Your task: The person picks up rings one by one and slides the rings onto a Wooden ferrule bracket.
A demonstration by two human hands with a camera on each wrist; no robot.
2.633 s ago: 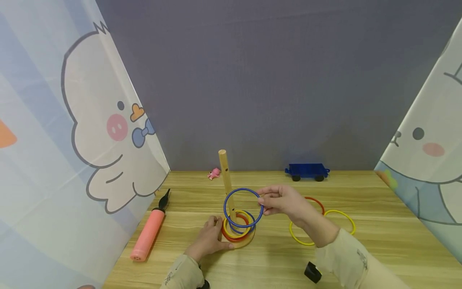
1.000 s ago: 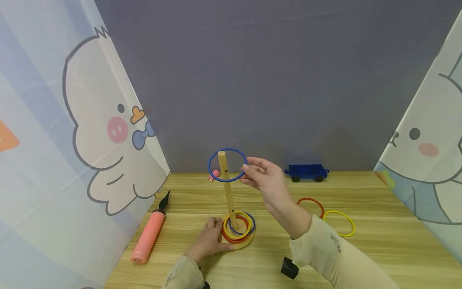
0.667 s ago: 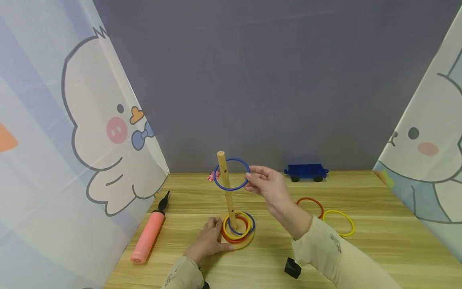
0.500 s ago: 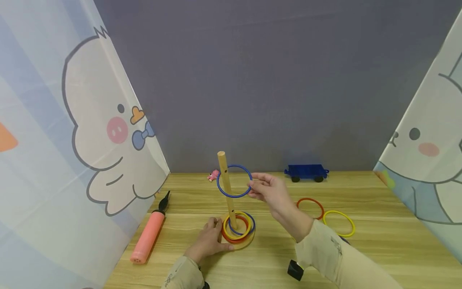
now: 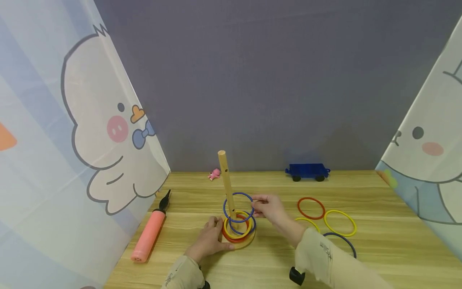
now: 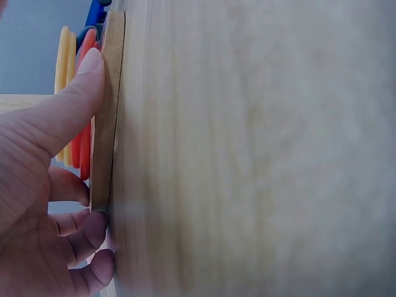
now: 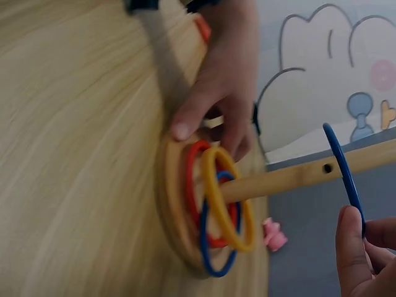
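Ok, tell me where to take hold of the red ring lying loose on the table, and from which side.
Pinch the red ring at its near-left rim, coming from above with the right hand. It lies flat on the table, thin and open in the middle, so one finger can go inside the loop. That side is nearest the hand and clear of the yellow ring beside it.

The right sleeve (image 5: 335, 261) covers part of a yellow ring (image 5: 306, 222) and part of a dark blue ring (image 5: 344, 240) on the table (image 5: 379, 249). In the right wrist view the right hand (image 7: 365, 260) is cut off by the frame's lower right corner, so only fingertips show on the blue ring (image 7: 343, 164). In the left wrist view the left hand (image 6: 43, 185) runs off the left edge, and the tabletop is a blur. The small pink toy (image 5: 214, 174) is too small to identify.
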